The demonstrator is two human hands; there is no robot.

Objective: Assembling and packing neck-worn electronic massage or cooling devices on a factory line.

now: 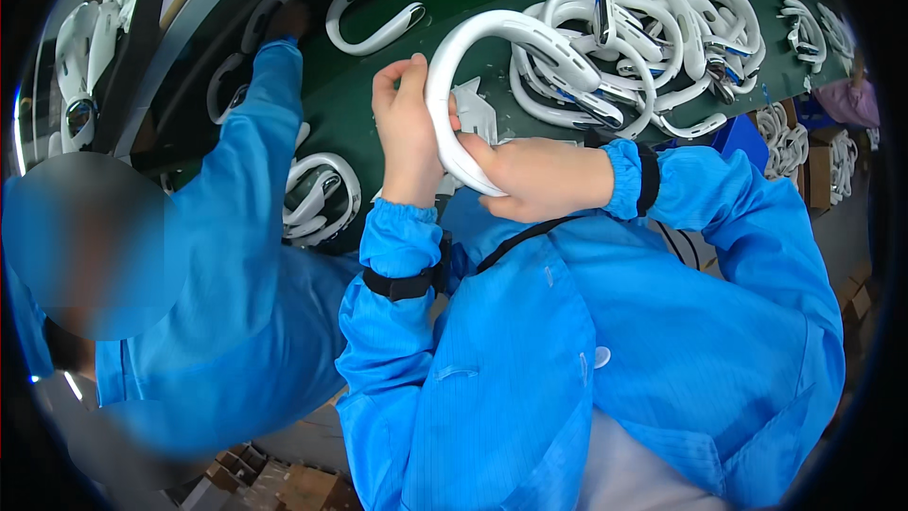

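Observation:
Both my hands are on one white C-shaped neck fan (452, 71), lifted over the green work table (364, 95). My left hand (409, 123) grips the outer left side of its curve, thumb pointing up. Lower on the curve, my right hand (539, 175) is closed round the bottom end. The slotted arm of the neck fan reaches to the upper right, in front of a heap of similar white neck fans (648, 14). Just behind my fingers lie some white paper-like scraps (476, 112), partly hidden by the neck fan.
A co-worker in a blue smock (241, 189) sits close on my left, one arm stretched across the table. A single neck fan (352, 33) lies at the far side, with several more (322, 194) near the co-worker. Cartons (818, 166) of white parts and a blue bin (742, 140) stand at right.

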